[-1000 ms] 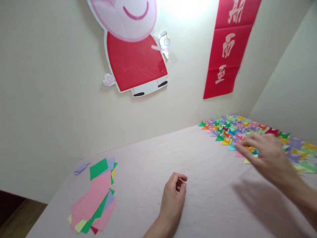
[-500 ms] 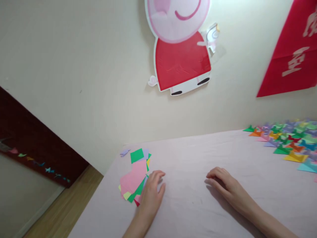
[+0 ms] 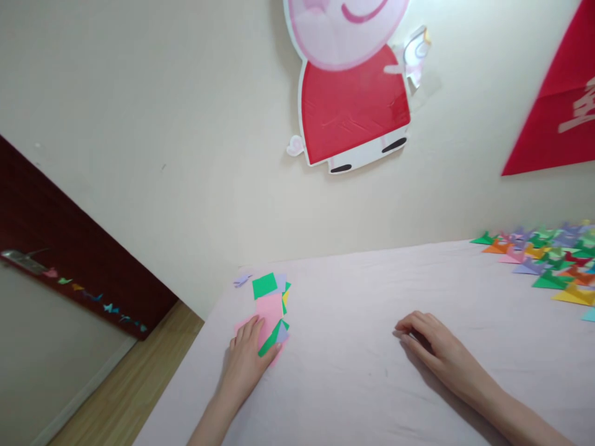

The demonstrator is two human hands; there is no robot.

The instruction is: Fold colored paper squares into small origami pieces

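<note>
On the left of the table, my left hand (image 3: 248, 359) lies on a loose pile of coloured paper pieces, thumb and fingers spread. Its fingertips touch a pink paper sheet (image 3: 269, 308), and the thumb is at the pile's lower right edge. A green paper square (image 3: 264, 285) lies at the top of the pile, with lilac and yellow pieces beside it. Part of the pile is hidden under the hand. My right hand (image 3: 432, 341) rests on the table to the right, fingers loosely curled with a gap behind the thumb, holding nothing visible.
Rows of folded paper figures (image 3: 553, 279) in many colours stand at the right of the pale-covered table (image 3: 344, 371). A small lilac folded piece (image 3: 242, 280) lies at the back left. Behind is a wall with a cartoon pig cutout (image 3: 356, 105) and a red banner (image 3: 553, 124).
My left hand has moved left from the pile's right side onto the paper. My right hand stays nearly in place. The view has shifted slightly, carrying the wall and table contents rightward.
</note>
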